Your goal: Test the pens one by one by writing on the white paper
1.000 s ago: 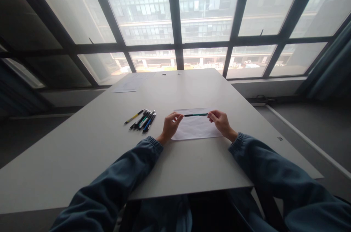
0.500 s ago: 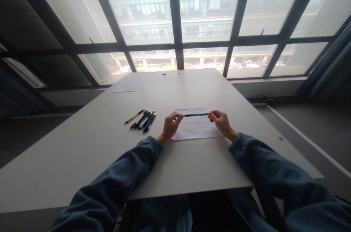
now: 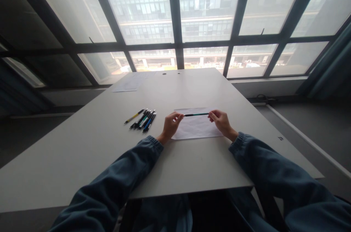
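Observation:
A green and black pen [image 3: 196, 114] is stretched level between my two hands, above a white sheet of paper [image 3: 196, 128]. The fingertips of my left hand [image 3: 171, 125] pinch its black end. At the other end, the green one, my right hand [image 3: 220, 121] holds it between thumb and fingers. Left of my left hand lies a loose bunch of pens [image 3: 144, 120], black with green, blue and white parts. A yellow and black pen [image 3: 134, 116] lies at the bunch's left side.
The white table [image 3: 90, 159] reaches forward to large framed windows [image 3: 178, 9]. More papers [image 3: 127, 84] lie at its far left. A small dark round piece [image 3: 164, 74] is near the far edge, and a small dark mark [image 3: 280, 138] is at the right.

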The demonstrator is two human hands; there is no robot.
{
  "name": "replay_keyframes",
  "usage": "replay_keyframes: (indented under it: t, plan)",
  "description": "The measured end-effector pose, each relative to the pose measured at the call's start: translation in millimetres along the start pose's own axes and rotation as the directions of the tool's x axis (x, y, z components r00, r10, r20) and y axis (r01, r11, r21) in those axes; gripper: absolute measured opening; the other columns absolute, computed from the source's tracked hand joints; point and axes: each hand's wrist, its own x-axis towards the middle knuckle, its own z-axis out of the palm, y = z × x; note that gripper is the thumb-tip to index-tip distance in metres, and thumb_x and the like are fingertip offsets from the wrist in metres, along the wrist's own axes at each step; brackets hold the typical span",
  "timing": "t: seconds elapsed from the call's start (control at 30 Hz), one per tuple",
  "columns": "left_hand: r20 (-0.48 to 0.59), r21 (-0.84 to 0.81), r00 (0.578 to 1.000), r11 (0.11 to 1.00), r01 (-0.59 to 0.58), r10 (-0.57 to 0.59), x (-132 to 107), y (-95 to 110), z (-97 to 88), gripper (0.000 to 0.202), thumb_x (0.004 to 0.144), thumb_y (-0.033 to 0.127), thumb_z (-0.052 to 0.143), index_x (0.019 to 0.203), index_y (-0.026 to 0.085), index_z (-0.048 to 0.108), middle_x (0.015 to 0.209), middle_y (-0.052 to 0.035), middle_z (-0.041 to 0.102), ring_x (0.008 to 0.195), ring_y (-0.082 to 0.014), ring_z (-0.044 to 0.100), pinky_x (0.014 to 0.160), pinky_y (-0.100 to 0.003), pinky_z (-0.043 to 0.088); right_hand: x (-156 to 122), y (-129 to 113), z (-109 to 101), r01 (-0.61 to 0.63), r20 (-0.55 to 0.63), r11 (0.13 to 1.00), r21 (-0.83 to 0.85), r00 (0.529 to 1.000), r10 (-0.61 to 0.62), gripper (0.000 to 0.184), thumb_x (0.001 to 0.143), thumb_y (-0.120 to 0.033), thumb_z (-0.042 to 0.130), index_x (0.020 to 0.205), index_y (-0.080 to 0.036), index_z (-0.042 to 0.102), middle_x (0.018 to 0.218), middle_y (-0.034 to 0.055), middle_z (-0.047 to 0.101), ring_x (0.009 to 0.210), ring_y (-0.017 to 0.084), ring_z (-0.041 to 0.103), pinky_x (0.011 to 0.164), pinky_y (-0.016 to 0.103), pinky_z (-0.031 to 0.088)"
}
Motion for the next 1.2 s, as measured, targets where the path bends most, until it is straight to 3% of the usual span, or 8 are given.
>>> replay_keyframes:
  t: [1.2]
  plan:
    - [0.012,-0.028,1.0,0.999,0.018,-0.017,-0.4,1.6,0.4,0.038,0.093,0.049,0.061,0.075,0.018,0.074,0.076,-0.0047,0.072,0.072,-0.0169,0.065,0.066,-0.028,0.046,-1.0,-1.1,-0.5,0.006,0.004,1.0,-0.005,1.0,-0.006,0.039,0.085,-0.054,0.069,0.074,-0.016,0.071,0.066,0.0051,0.068,0.056,0.014,0.058,0.054,0.027,0.047]
